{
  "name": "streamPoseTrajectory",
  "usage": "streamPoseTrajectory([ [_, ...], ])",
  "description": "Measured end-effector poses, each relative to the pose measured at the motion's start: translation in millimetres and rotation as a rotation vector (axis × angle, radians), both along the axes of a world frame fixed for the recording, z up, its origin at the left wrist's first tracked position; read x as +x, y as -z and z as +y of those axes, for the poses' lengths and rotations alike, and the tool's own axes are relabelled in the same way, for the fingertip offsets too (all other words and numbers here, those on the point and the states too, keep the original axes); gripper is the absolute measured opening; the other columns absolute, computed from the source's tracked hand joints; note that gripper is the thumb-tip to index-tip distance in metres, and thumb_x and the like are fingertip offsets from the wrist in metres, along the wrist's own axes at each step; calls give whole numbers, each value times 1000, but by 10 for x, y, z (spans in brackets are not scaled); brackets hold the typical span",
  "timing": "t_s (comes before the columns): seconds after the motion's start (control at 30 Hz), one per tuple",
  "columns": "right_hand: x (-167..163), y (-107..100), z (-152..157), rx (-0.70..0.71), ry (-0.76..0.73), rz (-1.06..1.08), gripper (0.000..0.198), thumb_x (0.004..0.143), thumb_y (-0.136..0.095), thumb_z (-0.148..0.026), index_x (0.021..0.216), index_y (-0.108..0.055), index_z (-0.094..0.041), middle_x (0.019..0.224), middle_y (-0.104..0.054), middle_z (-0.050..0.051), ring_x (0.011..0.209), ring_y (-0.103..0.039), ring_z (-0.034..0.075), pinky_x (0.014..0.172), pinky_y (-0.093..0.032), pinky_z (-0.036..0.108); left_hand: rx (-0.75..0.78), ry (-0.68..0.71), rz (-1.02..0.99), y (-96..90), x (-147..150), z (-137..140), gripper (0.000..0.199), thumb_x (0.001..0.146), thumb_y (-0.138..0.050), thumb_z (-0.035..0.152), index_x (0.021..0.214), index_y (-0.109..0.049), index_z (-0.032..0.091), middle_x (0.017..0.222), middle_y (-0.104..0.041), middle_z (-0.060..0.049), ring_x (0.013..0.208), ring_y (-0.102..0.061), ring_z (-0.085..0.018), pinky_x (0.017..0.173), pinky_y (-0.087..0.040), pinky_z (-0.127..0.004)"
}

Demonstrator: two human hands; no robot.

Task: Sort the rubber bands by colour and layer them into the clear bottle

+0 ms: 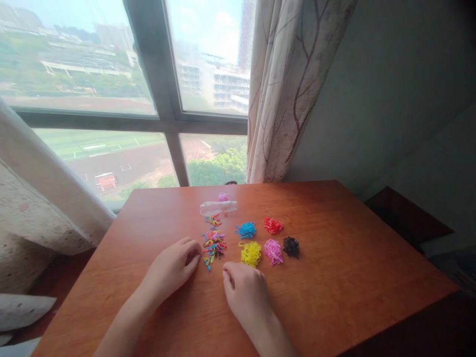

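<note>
Flanking a mixed pile [214,244], two hands bend over the counter [334,277]

The left hand [173,265] comes in from the left, its fingers curled and its thumb close to them, the tips just beside the mixed pile. Whether it pinches anything I cannot tell. The right hand [246,290] is nearer the body, fingers folded inward and thumb near the forefinger; what, if anything, sits between them is hidden.

The mixed pile, small loops of several colours, lies loosely spread on the counter, with its nearest strands between the two hands. Just beyond it is a smaller clump [213,221] of the same loops.

To its right stand five heaps, each of one colour. The yellow heap [250,254] is right beyond the right hand, which seems to cover its near edge; contact is unclear. Next come the pink heap [273,252] and, just beside that, the black heap [291,247]. Farther back are the blue heap [246,230] and the red heap [273,225], apart from each other.

Near the far edge lies a clear bag [218,208], with a pinkish bundle [223,197] behind it. Past the counter are a window [211,64] and a patterned curtain [286,84].
</note>
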State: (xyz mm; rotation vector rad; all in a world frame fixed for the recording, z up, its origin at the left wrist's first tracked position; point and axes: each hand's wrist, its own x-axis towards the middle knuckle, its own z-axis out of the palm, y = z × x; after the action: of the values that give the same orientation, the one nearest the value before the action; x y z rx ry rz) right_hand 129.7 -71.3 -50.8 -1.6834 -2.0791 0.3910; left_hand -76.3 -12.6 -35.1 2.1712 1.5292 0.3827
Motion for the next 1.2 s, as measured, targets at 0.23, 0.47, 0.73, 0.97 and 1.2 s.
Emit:
streamPoseTrajectory([
  [0.23, -117, 107, -49, -19, -26, 44, 14, 87, -57, -12, 83, -62, -24, 77, -70, -3, 72, -65, 15, 59, -29, 27, -24, 39, -30, -5, 23, -15, 15, 85, -46, 20, 80, -60, 20, 85, -61, -2, 76, -59, -17, 69, -41, -25],
  [0.47, -133, 135, -58, 8, -25, 41, 13, 88, -55, -14, 84, -60, -25, 77, -69, -4, 72, -64, 15, 59, -27, 28, -39, 50, -28, -5, 74, -14, 16, 84, -47, 20, 83, -63, 21, 86, -64, -2, 77, -60, -17, 69, -41, -25],
  [0.73, -126, 154, -58, -7, -31, 48, 12, 88, -56, -14, 86, -61, -25, 79, -70, -3, 73, -64, 15, 60, -28, 27, -20, 27, -81, 27, 67, 14, 15, 84, -50, 23, 83, -64, 21, 87, -68, -3, 79, -62, -19, 71, -44, -27],
  [0.97, -125, 133, -54, -23, -35, 43, 14, 88, -57, -13, 86, -62, -25, 80, -70, -3, 75, -65, 15, 61, -32, 25, 4, 6, -235, -5, 204, -2, 15, 84, -50, 23, 82, -64, 18, 75, -63, -1, 62, -52, -13, 58, -40, -22],
  [1.2, -114, 115, -67, -56, -39, 8, 13, 86, -57, -11, 81, -63, -21, 80, -71, 2, 76, -65, 17, 62, -37, 24, 57, 217, -145, -181, 681, 70, 16, 80, -50, 12, 74, -62, 19, 75, -62, -1, 66, -54, -13, 62, -41, -22],
])
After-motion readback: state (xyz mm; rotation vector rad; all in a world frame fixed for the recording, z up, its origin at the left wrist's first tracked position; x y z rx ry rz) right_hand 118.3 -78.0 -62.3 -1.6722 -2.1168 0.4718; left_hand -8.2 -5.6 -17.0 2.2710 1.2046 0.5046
